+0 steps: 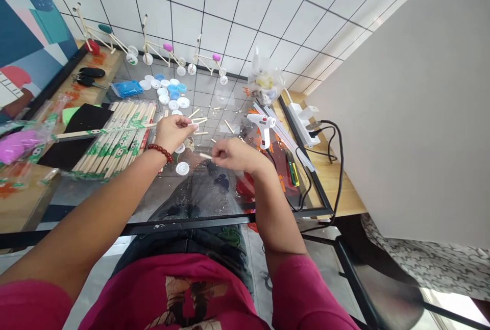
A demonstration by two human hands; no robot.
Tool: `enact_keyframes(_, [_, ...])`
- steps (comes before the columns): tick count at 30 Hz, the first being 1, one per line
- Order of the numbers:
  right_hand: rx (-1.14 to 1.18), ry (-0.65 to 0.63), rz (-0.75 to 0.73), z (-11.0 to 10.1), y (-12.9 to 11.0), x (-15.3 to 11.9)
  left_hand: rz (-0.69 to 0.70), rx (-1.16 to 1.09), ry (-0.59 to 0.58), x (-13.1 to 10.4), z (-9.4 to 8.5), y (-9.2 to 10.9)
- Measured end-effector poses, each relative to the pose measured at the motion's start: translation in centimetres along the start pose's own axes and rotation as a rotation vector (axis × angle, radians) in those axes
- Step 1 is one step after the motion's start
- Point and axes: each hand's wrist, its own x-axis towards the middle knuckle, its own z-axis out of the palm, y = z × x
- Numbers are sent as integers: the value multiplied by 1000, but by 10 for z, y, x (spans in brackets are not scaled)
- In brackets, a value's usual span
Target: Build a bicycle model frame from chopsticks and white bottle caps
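My left hand (173, 132), with a red bead bracelet at the wrist, pinches a small pale piece at its fingertips. Light wooden sticks (199, 120) show just beyond those fingertips; whether they are joined to that piece I cannot tell. Closed around one end of a short wooden stick (205, 156), my right hand (234, 155) hovers over the glass table (164, 197). Below my left hand lies a white bottle cap (182, 168). Short cut stick pieces (228, 126) and crumbs are scattered beyond both hands.
Bundled wrapped chopsticks (118, 138) lie left. White and blue caps (174, 95) cluster behind. Three small stick-and-cap models (153, 47) stand along the back. At right are a white glue gun (264, 127), clear glue sticks (285, 133), a green cutter (293, 169) and a corded power strip (304, 121).
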Motion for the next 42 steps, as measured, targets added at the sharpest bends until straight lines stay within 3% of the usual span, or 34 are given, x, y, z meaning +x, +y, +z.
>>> enact_keyframes(3, [-31, 299, 53, 2, 6, 4, 3, 30, 0, 2, 0, -3])
enact_keyframes(6, [-170, 413, 89, 12, 7, 15, 10, 31, 8, 3, 1, -4])
enact_keyframes(12, [-339, 306, 98, 28, 3, 30, -7, 14, 9, 2, 2, -2])
enact_keyframes(18, [-353, 272, 90, 32, 4, 34, -14, 6, 12, 4, 3, -4])
enact_keyframes(42, [-312, 333, 65, 50, 14, 40, 13, 41, 14, 2, 2, -3])
